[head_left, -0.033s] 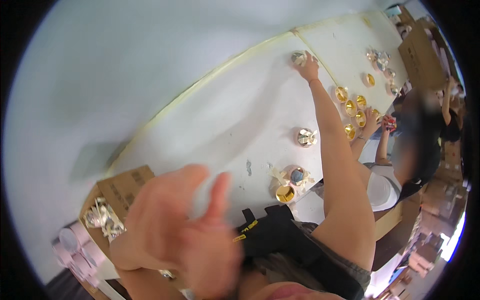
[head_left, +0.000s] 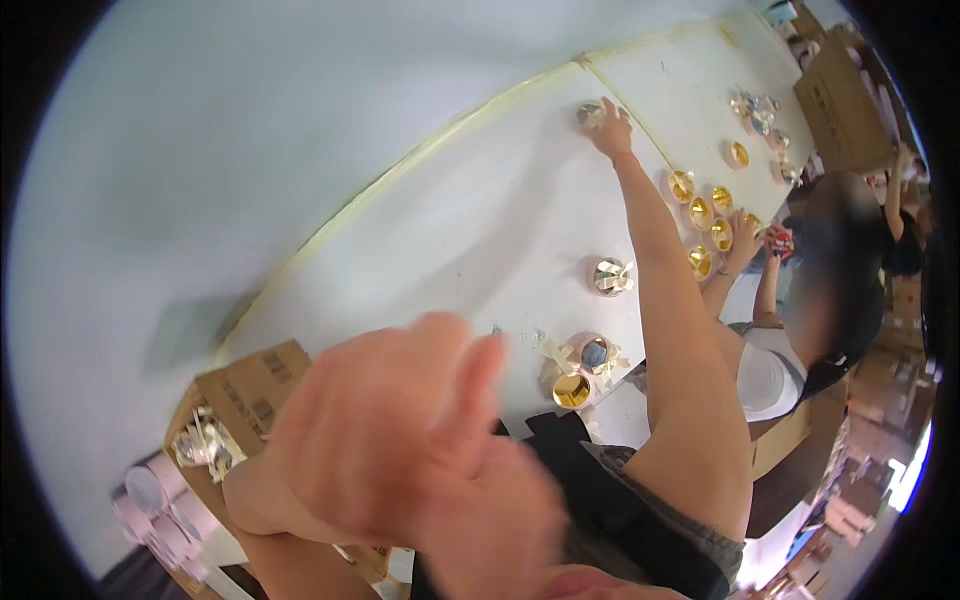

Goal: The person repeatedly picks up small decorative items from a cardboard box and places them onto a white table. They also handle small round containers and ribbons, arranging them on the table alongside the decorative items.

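Far out on the white table, my right hand point(head_left: 612, 132) is closed around a small round box point(head_left: 589, 115) with a pale ribbon. My left hand point(head_left: 390, 420) is raised close in the foreground, large and blurred; motion smears its fingers, and I see nothing in it. Beside my right forearm stands a round box with a ribbon bow point(head_left: 611, 276). Nearer to me sit a ribboned box with a dark top point(head_left: 595, 354) and, touching it, an open round box with a shiny gold inside point(head_left: 571, 390).
Several gold-lined round boxes point(head_left: 699, 212) stand right of my arm, where a co-worker's hand point(head_left: 742, 240) touches one. More ribboned boxes point(head_left: 760, 115) lie farther back. At lower left are a cardboard carton point(head_left: 255, 385) of ribboned pieces and stacked pink round containers point(head_left: 150, 490).
My left hand has moved to the right and slightly up. My right hand stays on the ribboned round box, almost unmoved.
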`<state>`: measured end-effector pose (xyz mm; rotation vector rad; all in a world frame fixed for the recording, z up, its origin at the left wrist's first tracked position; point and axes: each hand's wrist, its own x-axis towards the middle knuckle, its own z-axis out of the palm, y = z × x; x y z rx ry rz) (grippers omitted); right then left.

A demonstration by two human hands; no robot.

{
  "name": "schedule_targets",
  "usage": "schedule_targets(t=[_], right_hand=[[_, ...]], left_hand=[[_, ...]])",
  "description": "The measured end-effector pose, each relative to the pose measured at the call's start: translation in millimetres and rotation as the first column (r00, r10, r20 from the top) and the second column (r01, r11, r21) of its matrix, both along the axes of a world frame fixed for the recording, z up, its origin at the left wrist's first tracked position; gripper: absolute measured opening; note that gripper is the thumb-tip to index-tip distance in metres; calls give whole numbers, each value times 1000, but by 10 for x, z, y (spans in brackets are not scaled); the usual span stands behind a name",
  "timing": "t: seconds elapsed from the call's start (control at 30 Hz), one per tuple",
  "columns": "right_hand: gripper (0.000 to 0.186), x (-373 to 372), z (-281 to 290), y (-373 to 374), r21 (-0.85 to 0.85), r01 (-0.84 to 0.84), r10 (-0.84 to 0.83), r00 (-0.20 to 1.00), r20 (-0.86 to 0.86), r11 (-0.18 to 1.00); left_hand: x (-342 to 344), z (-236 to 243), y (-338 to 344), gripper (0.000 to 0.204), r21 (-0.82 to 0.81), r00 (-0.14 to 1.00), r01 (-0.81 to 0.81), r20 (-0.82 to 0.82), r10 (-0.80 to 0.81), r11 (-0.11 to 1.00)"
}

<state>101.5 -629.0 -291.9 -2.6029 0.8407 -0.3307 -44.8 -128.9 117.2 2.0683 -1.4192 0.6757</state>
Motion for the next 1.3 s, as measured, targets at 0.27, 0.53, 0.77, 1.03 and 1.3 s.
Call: schedule_targets(t=[0.27, 0.53, 0.77, 1.03, 1.3], right_hand=[[104, 308, -247, 366, 193, -143, 156, 986, -56, 971], [59, -1002, -370, 2362, 325, -557, 549, 826, 126, 764], [77, -2526, 467, 2322, 151, -439, 448, 894, -28, 886], [81, -2970, -49, 1350, 194, -179, 228, 934, -275, 965], [72, -2516, 227, 2153, 350, -229, 312, 928, -201, 908]], left_hand=[[6, -170, -1189, 41, 16, 981, 195, 3, -195, 981], [-735, -173, -1283, 28, 169, 880, 466, -189, -435, 869], [-692, -701, -1038, 31, 563, 880, 474, -306, -362, 677], [-545, -3179, -432, 94, 956, 737, 189, -289, 611, 225], [-592, -3755, 389, 78, 812, 432, -135, -467, 771, 568]])
